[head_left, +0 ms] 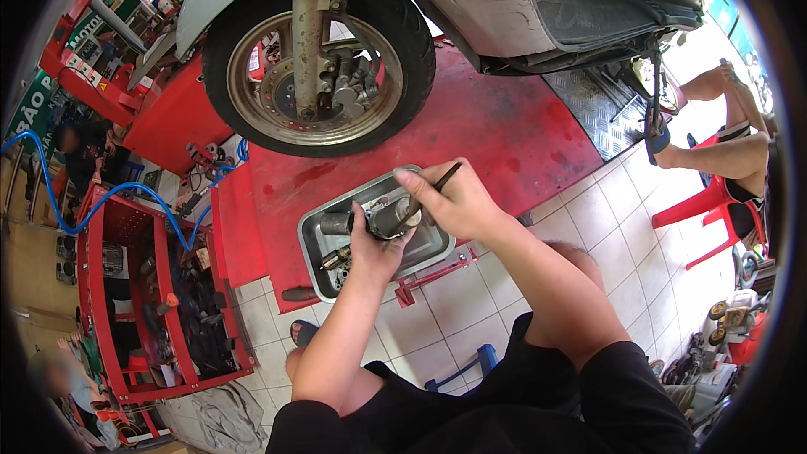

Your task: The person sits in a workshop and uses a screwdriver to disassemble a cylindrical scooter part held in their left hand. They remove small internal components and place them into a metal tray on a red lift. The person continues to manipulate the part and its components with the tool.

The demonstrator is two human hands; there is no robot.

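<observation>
Over a shallow metal tray [435, 245], my left hand [377, 250] grips a grey cylindrical metal part [390, 219], its fingers wrapped around the lower side. My right hand [461, 202] is closed on a slim dark stick-like tool [451, 175], whose lower end meets the metal part; its working tip is too small to make out. A darker metal cylinder [336, 224] lies in the tray left of my left hand. Below it rests a small brass-and-dark fitting [336, 257] among other small parts.
The tray sits on a red lift platform [504, 134] below a scooter's front wheel [319, 130]. A dark tool handle [298, 294] lies beside it. Left stands a red tool cart [172, 319] with a blue air hose [126, 189]. Another person's legs [714, 155] show near a red stool [706, 210].
</observation>
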